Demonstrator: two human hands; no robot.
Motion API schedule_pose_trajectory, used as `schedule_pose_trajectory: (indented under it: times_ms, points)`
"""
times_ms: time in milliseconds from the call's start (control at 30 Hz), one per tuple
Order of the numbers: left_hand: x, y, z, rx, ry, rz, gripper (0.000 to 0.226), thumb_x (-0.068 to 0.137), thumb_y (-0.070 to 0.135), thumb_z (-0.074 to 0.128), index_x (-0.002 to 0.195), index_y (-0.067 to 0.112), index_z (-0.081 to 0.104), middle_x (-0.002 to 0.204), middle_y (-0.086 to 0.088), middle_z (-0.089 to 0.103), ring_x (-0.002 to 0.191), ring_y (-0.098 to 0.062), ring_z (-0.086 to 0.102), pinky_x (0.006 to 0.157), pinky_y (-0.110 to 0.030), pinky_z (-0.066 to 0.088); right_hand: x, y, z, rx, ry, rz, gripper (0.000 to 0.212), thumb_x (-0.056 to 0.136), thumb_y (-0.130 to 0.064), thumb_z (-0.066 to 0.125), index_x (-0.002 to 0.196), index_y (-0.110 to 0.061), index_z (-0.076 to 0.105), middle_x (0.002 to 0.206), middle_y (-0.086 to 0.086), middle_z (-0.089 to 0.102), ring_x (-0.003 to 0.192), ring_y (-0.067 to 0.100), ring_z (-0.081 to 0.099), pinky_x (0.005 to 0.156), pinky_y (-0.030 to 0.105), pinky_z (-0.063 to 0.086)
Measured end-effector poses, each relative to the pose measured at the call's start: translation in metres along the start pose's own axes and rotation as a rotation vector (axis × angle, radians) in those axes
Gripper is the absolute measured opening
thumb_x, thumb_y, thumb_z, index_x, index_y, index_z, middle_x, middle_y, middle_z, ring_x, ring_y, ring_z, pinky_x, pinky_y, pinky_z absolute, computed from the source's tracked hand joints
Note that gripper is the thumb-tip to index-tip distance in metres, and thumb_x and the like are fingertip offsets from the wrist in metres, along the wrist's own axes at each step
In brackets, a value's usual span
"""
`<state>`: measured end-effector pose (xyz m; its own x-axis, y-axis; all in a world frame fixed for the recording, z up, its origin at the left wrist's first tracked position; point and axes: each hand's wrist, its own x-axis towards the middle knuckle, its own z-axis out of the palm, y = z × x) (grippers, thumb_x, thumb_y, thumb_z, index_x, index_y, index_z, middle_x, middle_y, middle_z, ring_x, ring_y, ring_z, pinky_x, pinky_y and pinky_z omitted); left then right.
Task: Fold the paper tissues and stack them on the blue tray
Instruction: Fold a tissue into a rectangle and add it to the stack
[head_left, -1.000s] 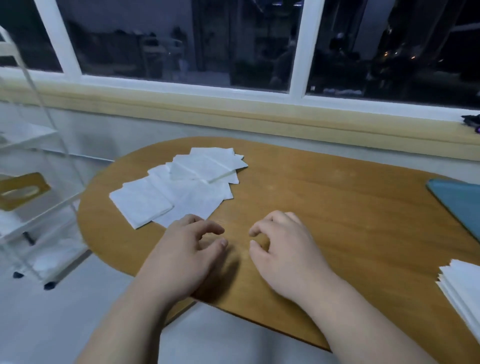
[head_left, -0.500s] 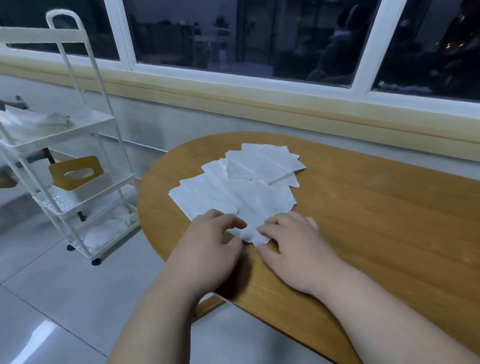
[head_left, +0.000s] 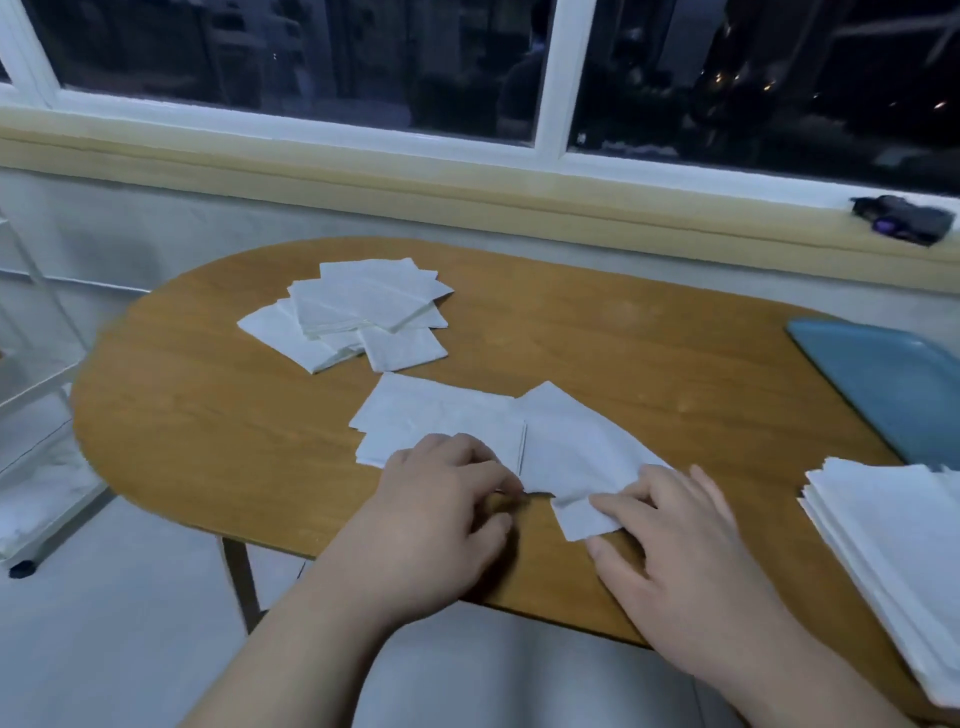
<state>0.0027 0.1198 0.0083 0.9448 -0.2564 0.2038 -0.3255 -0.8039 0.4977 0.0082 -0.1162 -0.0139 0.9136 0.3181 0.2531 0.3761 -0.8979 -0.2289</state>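
Note:
A few white paper tissues (head_left: 467, 421) lie spread near the front edge of the wooden table (head_left: 208, 415), pulled apart from the loose pile of tissues (head_left: 358, 312) farther back. My left hand (head_left: 441, 519) has curled fingers pinching the near edge of the left tissue. My right hand (head_left: 670, 551) pinches the near corner of the right tissue (head_left: 576, 457) between thumb and fingers. The blue tray (head_left: 893, 384) lies at the table's right edge and appears bare. A neat stack of tissues (head_left: 893, 551) sits at the front right corner.
A white wire trolley (head_left: 31, 415) stands left of the table. A wall and window sill run behind the table, with a small dark object (head_left: 904, 218) on the sill at the right. Grey floor shows below the table's front edge.
Both hands reached to the loose pile, took hold of tissues and dragged them toward the front edge and to the right. The view swung left, then back right.

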Motion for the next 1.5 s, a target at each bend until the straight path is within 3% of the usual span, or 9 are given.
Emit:
schedule_pose_trajectory:
  times_ms: [233,567,733,867,1000,1100,1200,1367,1500]
  points:
    - [-0.001,0.038,0.046,0.125,-0.111,0.241,0.052,0.089,0.061,0.047,0.138,0.045,0.042,0.145,0.023,0.032,0.141,0.003,0.018,0.116,-0.024,0.012,-0.05,0.022,-0.013,-0.011,0.037,0.035,0.038,0.09,-0.051,0.043,0.108,-0.033,0.071,0.09,-0.014,0.044,0.097,0.007,0.052,0.118,0.051,0.021]
    - [0.004,0.037,0.047,0.144,-0.085,0.124,0.076,0.085,0.078,0.022,0.148,0.039,0.036,0.149,0.021,0.034,0.141,-0.001,0.025,0.111,-0.019,0.017,-0.072,0.041,-0.015,0.015,0.078,0.012,0.036,0.09,-0.053,0.047,0.108,-0.034,0.07,0.112,-0.013,0.055,0.107,0.005,0.052,0.096,0.032,0.027]
    - [0.009,0.031,0.044,0.166,-0.057,0.08,0.071,0.085,0.075,0.029,0.14,0.035,0.05,0.143,0.015,0.045,0.136,-0.009,0.036,0.112,-0.032,0.032,-0.076,0.041,-0.018,0.002,0.074,-0.011,0.036,0.09,-0.054,0.047,0.107,-0.033,0.07,0.108,-0.013,0.056,0.107,0.007,0.053,0.094,0.036,0.034]
    - [0.0,0.044,0.045,0.134,-0.072,0.249,0.053,0.081,0.069,0.052,0.121,0.037,0.064,0.126,0.014,0.053,0.123,-0.009,0.046,0.102,-0.036,0.042,-0.079,0.04,-0.02,-0.054,0.066,-0.026,0.036,0.084,-0.055,0.052,0.107,-0.033,0.069,0.104,-0.013,0.055,0.102,0.009,0.053,0.089,0.037,0.037]
    - [-0.011,0.053,0.049,0.189,-0.168,0.395,0.053,0.07,0.069,0.062,0.114,0.039,0.067,0.121,0.017,0.052,0.117,-0.004,0.045,0.098,-0.027,0.037,-0.085,0.042,-0.02,-0.085,0.074,-0.079,0.028,0.076,-0.034,0.065,0.103,-0.032,0.068,0.097,-0.013,0.055,0.094,0.014,0.056,0.079,0.036,0.044]
    - [-0.011,0.057,0.056,0.199,-0.097,0.47,0.03,0.078,0.045,0.064,0.106,0.036,0.069,0.114,0.015,0.058,0.108,-0.01,0.053,0.086,-0.035,0.045,-0.087,0.045,-0.023,-0.013,0.081,-0.099,0.035,0.075,-0.021,0.066,0.109,-0.029,0.067,0.098,-0.013,0.054,0.093,0.013,0.053,0.077,0.033,0.049]
    - [-0.011,0.059,0.059,0.13,-0.04,0.507,0.02,0.08,0.024,0.059,0.094,0.033,0.07,0.1,0.018,0.064,0.093,-0.01,0.06,0.078,-0.038,0.048,-0.086,0.045,-0.027,0.028,0.067,-0.052,0.042,0.074,-0.022,0.063,0.115,-0.029,0.066,0.106,-0.013,0.051,0.101,0.011,0.05,0.087,0.034,0.043]
    - [-0.016,0.068,0.046,-0.243,-0.05,0.356,0.012,0.084,0.024,0.058,0.087,0.031,0.066,0.088,0.015,0.067,0.078,-0.007,0.063,0.07,-0.024,0.047,-0.086,0.049,-0.041,0.037,0.104,0.004,0.024,0.072,-0.019,0.052,0.087,-0.037,0.056,0.085,-0.022,0.049,0.093,0.002,0.051,0.112,0.037,0.022]
    - [-0.017,0.072,0.038,-0.513,0.01,0.164,0.011,0.082,0.041,0.065,0.083,0.03,0.068,0.08,0.002,0.069,0.066,-0.023,0.062,0.058,-0.033,0.049,-0.087,0.042,-0.054,0.33,0.235,0.032,0.024,0.081,-0.013,0.062,0.091,-0.035,0.063,0.082,-0.017,0.058,0.085,0.003,0.056,0.084,0.015,0.041]
